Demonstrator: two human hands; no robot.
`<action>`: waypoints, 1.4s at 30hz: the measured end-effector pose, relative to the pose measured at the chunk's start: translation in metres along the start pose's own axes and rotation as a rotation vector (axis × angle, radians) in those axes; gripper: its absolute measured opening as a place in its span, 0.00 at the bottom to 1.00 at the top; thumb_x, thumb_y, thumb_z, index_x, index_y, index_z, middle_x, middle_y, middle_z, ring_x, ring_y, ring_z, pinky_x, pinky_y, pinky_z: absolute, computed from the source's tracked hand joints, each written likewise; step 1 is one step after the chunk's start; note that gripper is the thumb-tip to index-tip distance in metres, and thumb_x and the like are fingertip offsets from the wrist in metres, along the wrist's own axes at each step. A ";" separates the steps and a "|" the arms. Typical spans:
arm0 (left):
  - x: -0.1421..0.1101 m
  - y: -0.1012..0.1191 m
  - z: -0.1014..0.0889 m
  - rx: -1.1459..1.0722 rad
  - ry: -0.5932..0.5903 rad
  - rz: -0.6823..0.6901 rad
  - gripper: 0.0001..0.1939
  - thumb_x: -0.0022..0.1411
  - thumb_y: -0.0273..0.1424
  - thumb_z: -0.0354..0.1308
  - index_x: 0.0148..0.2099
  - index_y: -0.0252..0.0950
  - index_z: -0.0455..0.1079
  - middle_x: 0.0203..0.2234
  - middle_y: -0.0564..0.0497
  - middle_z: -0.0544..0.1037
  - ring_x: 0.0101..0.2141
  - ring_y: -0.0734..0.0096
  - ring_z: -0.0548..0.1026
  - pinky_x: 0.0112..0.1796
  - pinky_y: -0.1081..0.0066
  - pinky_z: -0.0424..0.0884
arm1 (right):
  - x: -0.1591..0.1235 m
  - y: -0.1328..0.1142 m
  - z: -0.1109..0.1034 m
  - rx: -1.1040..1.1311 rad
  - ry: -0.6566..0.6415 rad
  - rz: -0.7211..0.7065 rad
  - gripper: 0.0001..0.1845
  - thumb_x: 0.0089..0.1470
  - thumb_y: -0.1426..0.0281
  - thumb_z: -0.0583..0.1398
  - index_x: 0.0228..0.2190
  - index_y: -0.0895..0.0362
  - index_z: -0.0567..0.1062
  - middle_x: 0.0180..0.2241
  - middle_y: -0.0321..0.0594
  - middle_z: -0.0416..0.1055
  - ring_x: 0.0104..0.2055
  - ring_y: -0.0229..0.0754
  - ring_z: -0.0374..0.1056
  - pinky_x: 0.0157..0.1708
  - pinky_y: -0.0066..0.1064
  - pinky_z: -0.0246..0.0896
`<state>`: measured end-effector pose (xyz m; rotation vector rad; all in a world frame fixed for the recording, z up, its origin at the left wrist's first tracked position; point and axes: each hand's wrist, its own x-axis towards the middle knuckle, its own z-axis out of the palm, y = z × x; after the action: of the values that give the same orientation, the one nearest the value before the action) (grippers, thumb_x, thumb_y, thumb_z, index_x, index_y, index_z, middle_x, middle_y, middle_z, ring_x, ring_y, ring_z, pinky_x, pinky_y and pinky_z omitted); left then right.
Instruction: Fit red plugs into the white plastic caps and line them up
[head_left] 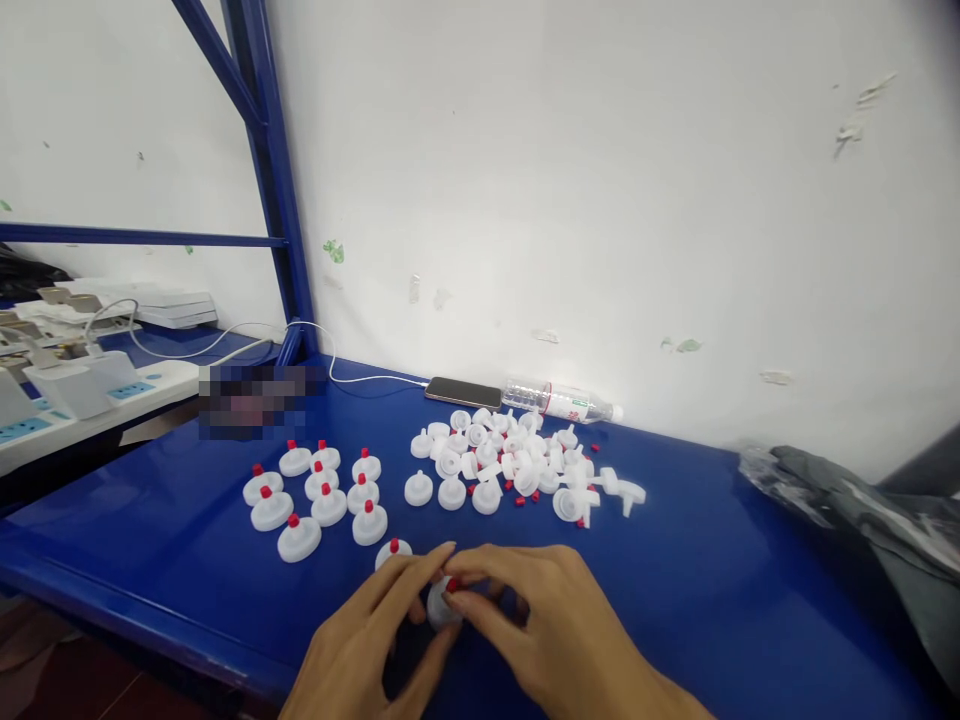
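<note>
Near the front of the blue table, my left hand is closed around the sides of a white nozzle cap. My right hand pinches the small red tip at the top of that same cap, its fingers hiding part of it. Just beyond my left fingers stands another white cap with a red tip, partly covered. Several red-tipped white caps stand upright in loose rows to the left. Farther back lies a pile of white caps without tips, with loose red tips scattered among them.
A phone on a white cable and a clear plastic bottle lie along the wall. Power strips with plugs are at the left beside a blue metal post. Dark grey fabric and plastic cover the right edge.
</note>
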<state>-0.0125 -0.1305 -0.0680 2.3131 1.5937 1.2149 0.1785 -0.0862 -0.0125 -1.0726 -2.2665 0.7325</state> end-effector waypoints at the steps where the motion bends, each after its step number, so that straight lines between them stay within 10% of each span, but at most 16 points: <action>1: 0.000 -0.001 0.000 -0.005 0.005 -0.014 0.24 0.68 0.33 0.59 0.64 0.49 0.64 0.43 0.57 0.82 0.38 0.74 0.82 0.40 0.81 0.78 | 0.002 -0.001 -0.004 0.007 -0.007 0.022 0.10 0.62 0.68 0.63 0.43 0.44 0.81 0.37 0.26 0.83 0.34 0.38 0.78 0.34 0.25 0.65; 9: 0.007 -0.015 -0.004 0.036 -0.006 -0.183 0.22 0.67 0.37 0.57 0.62 0.48 0.67 0.22 0.63 0.75 0.18 0.78 0.73 0.23 0.81 0.72 | 0.047 0.011 -0.025 -0.382 0.134 -0.007 0.11 0.65 0.66 0.59 0.47 0.50 0.79 0.40 0.35 0.82 0.39 0.45 0.77 0.38 0.33 0.64; 16: 0.008 -0.021 -0.005 0.110 0.024 -0.215 0.21 0.67 0.37 0.55 0.62 0.48 0.69 0.23 0.61 0.75 0.16 0.78 0.71 0.22 0.79 0.72 | 0.075 0.020 -0.009 -0.532 0.054 -0.043 0.10 0.66 0.67 0.59 0.41 0.52 0.81 0.40 0.38 0.81 0.42 0.49 0.77 0.35 0.33 0.61; 27: 0.016 -0.030 -0.009 0.279 0.135 -0.101 0.20 0.68 0.36 0.54 0.60 0.46 0.71 0.39 0.52 0.84 0.34 0.64 0.83 0.35 0.68 0.80 | 0.020 0.008 -0.025 -0.402 0.094 -0.055 0.07 0.65 0.67 0.59 0.37 0.48 0.79 0.35 0.31 0.79 0.32 0.39 0.74 0.32 0.31 0.59; 36: 0.025 -0.042 -0.022 0.366 0.189 -0.120 0.20 0.66 0.35 0.54 0.58 0.41 0.73 0.29 0.53 0.81 0.26 0.67 0.80 0.28 0.72 0.77 | -0.022 0.032 -0.028 -0.361 0.051 -0.067 0.13 0.67 0.70 0.55 0.43 0.45 0.79 0.38 0.32 0.78 0.36 0.41 0.77 0.34 0.30 0.65; 42: 0.013 -0.006 -0.017 0.193 0.188 0.016 0.24 0.68 0.39 0.57 0.65 0.47 0.65 0.52 0.48 0.74 0.36 0.71 0.80 0.40 0.73 0.78 | -0.018 0.023 -0.020 -0.200 0.089 -0.109 0.12 0.65 0.71 0.59 0.43 0.46 0.81 0.36 0.31 0.80 0.36 0.39 0.77 0.35 0.27 0.66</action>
<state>-0.0265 -0.1230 -0.0522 2.3890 1.8325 1.3755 0.2134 -0.0834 -0.0178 -1.0384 -2.3373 0.4134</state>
